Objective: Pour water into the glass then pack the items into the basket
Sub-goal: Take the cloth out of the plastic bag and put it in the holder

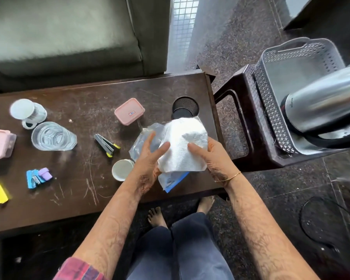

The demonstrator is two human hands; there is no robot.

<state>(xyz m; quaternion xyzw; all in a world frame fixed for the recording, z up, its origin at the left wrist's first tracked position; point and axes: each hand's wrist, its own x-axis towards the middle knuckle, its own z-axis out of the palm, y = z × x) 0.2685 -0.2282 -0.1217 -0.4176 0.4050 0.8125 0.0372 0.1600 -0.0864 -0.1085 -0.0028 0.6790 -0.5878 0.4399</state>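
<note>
Head-worn wide-angle view, looking steeply down; close over table (89, 93) and hands.

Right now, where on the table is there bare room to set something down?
Bare: the near strip below the stapler, and the far edge between mug and pink box. Crowded: the left end around the glass, and under both hands' bag.
</note>
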